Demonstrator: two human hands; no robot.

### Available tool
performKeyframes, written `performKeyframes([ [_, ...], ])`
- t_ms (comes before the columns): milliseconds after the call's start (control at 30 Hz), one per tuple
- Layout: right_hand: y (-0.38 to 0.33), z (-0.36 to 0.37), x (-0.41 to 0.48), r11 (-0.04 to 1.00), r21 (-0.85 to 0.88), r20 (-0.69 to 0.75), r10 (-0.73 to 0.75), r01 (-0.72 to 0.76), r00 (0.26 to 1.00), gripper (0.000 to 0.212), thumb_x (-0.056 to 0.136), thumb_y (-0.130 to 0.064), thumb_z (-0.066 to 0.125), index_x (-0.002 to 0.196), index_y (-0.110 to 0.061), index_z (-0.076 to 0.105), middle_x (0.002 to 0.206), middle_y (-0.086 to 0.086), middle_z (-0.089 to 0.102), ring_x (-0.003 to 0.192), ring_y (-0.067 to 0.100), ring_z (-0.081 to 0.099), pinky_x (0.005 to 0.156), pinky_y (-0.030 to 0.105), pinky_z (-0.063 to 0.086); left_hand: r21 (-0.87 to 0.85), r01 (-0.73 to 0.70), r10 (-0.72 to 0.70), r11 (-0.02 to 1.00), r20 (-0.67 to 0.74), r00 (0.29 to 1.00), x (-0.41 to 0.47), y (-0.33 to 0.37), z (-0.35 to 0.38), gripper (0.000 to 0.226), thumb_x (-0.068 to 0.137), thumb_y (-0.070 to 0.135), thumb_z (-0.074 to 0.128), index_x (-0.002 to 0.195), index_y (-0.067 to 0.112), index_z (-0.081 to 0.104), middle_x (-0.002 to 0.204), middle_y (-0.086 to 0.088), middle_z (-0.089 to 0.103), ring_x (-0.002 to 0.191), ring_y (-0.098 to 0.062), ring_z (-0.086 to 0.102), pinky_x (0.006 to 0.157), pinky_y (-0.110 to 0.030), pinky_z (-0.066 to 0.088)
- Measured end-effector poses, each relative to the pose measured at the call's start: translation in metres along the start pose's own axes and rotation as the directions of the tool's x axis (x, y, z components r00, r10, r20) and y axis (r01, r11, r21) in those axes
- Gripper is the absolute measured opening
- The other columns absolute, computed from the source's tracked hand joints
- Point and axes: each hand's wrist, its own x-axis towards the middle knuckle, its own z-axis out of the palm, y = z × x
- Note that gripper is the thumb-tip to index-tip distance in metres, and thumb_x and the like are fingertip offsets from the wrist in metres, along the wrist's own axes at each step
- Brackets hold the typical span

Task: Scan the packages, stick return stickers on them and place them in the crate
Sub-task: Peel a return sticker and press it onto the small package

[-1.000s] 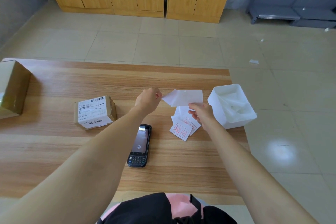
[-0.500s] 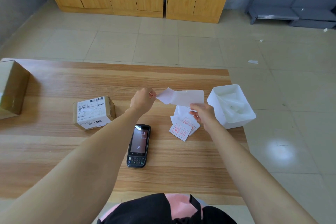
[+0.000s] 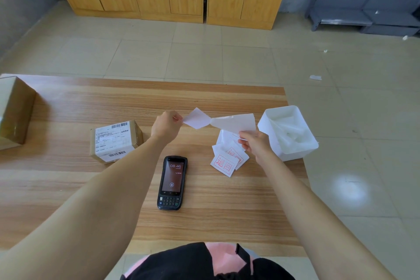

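One white sticker (image 3: pixel 197 118) is pinched at its corner by the left hand (image 3: pixel 167 126) and held above the table (image 3: pixel 56 166), beyond the handheld scanner (image 3: pixel 172 182). The backing sheet (image 3: pixel 235 122) is gripped by the right hand (image 3: pixel 255 143), beyond and right of the scanner. The two sheets appear joined at one tip, but this is hard to confirm. The labelled cardboard package (image 3: pixel 116 141) is laid beyond-left of the scanner. Red-printed return stickers (image 3: pixel 227 159) are piled just right of the scanner, and the white bin (image 3: pixel 288 132) is set farther right.

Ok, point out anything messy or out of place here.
The white bin juts past the table's right edge, so it could tip. Paper scraps litter the floor beyond. The stickers lie in a loose, skewed pile.
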Motion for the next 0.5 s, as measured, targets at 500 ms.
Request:
performKeyframes([
  [500, -0.052, -0.056, 0.023, 0.978, -0.017, -0.287, -0.202, 0.206, 0.936, 0.01, 0.087, -0.012, 0.06, 0.097, -0.012, 0.063, 0.08, -0.002, 0.064, 0.069, 0.014, 0.064, 0.073, 0.029, 0.053, 0.035, 0.112, -0.11, 0.993, -0.048, 0.993, -0.003, -0.005, 0.001, 0.02, 0.094, 0.018, 0.05, 0.107, 0.012, 0.064, 0.106, -0.008, 0.067, 0.089, -0.026, 0.059, 0.066, -0.031, 0.041],
])
